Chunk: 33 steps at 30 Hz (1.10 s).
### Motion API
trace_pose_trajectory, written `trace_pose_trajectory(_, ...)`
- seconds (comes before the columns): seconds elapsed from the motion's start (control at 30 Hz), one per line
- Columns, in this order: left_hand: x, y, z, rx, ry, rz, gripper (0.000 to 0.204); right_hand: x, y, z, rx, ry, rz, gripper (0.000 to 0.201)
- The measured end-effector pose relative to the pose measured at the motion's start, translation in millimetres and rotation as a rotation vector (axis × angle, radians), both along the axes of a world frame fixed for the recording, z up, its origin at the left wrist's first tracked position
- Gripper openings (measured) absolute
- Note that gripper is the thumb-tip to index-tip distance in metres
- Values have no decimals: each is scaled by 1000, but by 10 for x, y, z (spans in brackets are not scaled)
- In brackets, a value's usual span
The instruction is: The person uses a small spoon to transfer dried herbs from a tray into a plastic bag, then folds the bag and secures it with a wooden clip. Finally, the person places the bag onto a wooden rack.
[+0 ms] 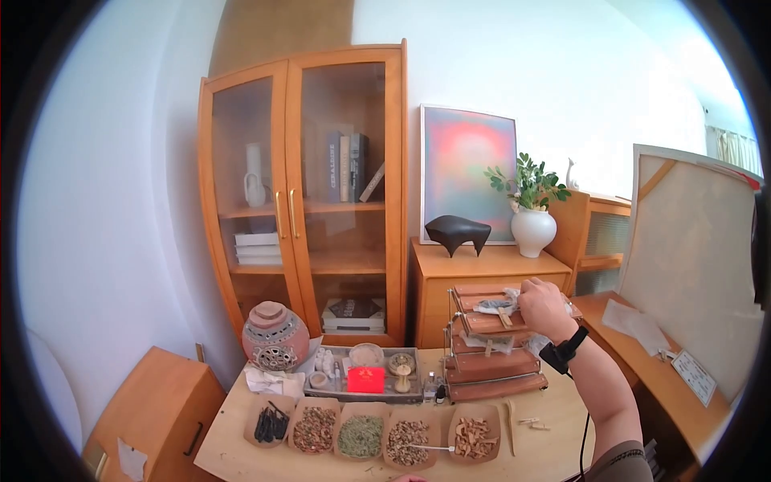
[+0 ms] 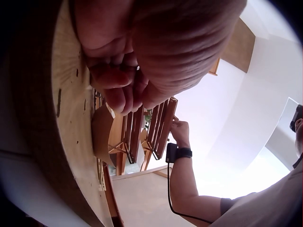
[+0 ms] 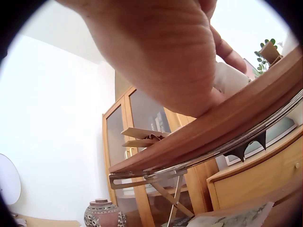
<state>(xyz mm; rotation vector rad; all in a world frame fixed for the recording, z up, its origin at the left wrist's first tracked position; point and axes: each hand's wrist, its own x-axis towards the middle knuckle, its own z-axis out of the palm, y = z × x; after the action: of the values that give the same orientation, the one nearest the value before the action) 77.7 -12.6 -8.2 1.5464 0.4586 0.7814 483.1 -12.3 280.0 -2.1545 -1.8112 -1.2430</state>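
Observation:
My right hand (image 1: 548, 308) is at the right end of the top shelf of a tiered reddish wooden rack (image 1: 491, 377). In the right wrist view, its fingers curl around a whitish plastic bag (image 3: 229, 78) just above the shelf board (image 3: 203, 127); part of the bag is hidden by the palm. Beside this hand on the top shelf lies a clear bag with dark contents (image 1: 491, 306), with a wooden clothespin (image 1: 504, 317) on it. My left hand (image 2: 142, 52) hangs over the table's front edge, fingers loosely curled, nothing visible in it.
Several paper trays of dried herbs (image 1: 361, 435) line the table front, a white spoon (image 1: 430, 447) across two. Behind them stand a grey tray (image 1: 401, 397) with a red box (image 1: 366, 380) and a patterned jar (image 1: 275, 337). Loose clothespins (image 1: 534, 423) and a wooden stick (image 1: 511, 430) lie right.

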Motion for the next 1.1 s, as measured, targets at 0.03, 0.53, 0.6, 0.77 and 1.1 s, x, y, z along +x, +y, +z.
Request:
trace_pose_trajectory(0.03,6,-5,1,-3,-9,6,12,-11,1,17,5,24,32,10)
trace_pose_trajectory(0.53,2,20,-19,-33,-29,-21,14,14,243,103,-25,70,118,11)
trace_pose_trajectory(0.6,-24,9,77,-17,-6,-5,14,-4,196,143,-42,86,84,10)
trace_pose_trajectory(0.77,-6,-8,55,-17,-4,-10,14,65,66,37,-2,109,118,7)
trace_pose_trajectory(1.1,-10,-3,54,-19,1,4,13,83,173,-51,-21,90,17,8)
